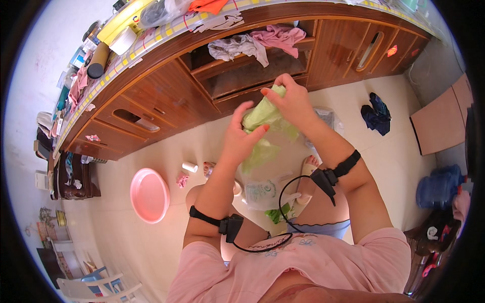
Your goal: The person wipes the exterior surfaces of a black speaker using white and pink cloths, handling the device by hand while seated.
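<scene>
A thin light-green plastic bag (260, 113) is bunched into a roll between my two hands, above the floor in front of the cabinet. My right hand (293, 99) grips its upper end between thumb and fingers. Around the lower end curl the thumb and fingers of my left hand (241, 134). Loose, see-through folds of the bag hang below, blurred at the edges. Between my feet lies a white plastic bag (261, 193) with green print, beside a green-and-white packet (279, 215). A clear plastic package (326, 118) sits on the floor behind my right forearm.
A brown wooden cabinet (163, 100) spans the front, with white cloth (238, 47) and pink cloth (280, 37) on its open shelf. On the floor are a pink basin (150, 195), a white cylinder (190, 167), dark clothing (376, 114) and blue water jugs (439, 187).
</scene>
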A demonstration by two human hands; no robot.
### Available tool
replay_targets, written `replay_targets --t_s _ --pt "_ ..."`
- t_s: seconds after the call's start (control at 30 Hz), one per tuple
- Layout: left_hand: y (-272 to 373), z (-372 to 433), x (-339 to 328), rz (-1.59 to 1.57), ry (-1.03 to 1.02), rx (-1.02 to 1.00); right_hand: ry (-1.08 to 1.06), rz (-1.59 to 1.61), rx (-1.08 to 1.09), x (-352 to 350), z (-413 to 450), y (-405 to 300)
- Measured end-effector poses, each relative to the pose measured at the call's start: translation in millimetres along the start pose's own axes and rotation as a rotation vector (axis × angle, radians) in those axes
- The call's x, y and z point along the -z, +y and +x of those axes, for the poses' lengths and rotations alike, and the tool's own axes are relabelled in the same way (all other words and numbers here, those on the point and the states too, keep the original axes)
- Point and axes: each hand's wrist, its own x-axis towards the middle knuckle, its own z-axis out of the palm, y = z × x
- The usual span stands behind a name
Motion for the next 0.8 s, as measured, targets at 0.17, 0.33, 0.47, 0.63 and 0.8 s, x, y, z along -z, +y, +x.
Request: replay_targets --t_s 0.17,0.33,0.47,0.63,0.8 --pt "7.0 8.7 27.4 -0.493 -0.117 0.503 -0.523 0.373 0.094 24.6 2.4 -0.1" --pt "14.2 6.5 32.9 -0.507 -0.207 0.607 -0.61 0.395 0.043 23.1 4.7 12.2" --pt "6.8 1.6 20.0 -0.052 -0.059 0.194 -0.602 0.197 0.052 23.8 7.8 14.1" --pt "11.2 5.8 23.2 0.048 -0.062 0.258 -0.546 0.403 -0.009 16.0 1.0 14.2" --pt "8.8 7.5 19.4 -0.003 0.015 0.094 -0.584 0.394 0.077 22.0 5.5 12.3"
